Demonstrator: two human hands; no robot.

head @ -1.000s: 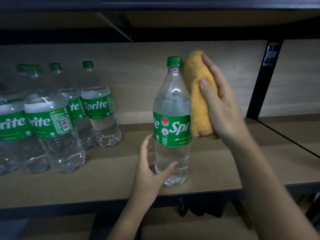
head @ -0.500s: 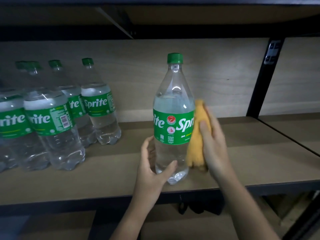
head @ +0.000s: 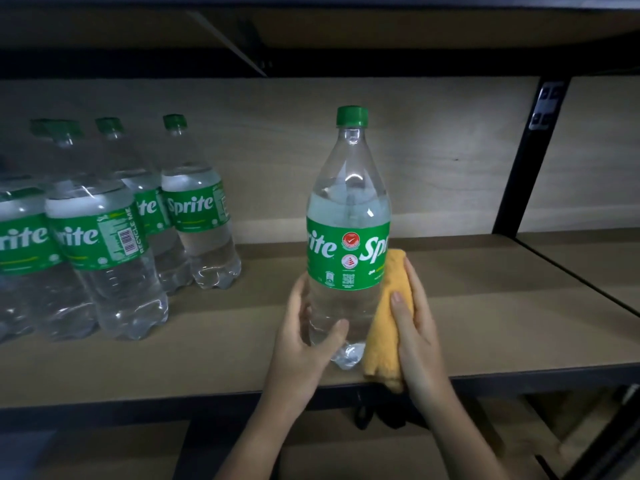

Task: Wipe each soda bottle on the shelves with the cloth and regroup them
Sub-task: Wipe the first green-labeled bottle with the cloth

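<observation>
I see one soda bottle (head: 348, 237) standing up near the front of the shelf (head: 485, 306), well apart from the other bottles (head: 114, 237) on the left. My left hand (head: 304, 344) curls its grip around the bottle's bottom part. My right hand (head: 415, 334) grips the yellow cloth (head: 386, 327) and presses it on the bottle's side.

One bottle (head: 348, 233) stands upright near the front edge of the shelf (head: 485, 306). The left grip (head: 304, 337) holds its lower part; the right grip (head: 415, 337) presses a cloth (head: 388, 327) against its opposite side. Well to the left of the left grip stands a cluster of bottles (head: 114, 237), perhaps five.
</observation>
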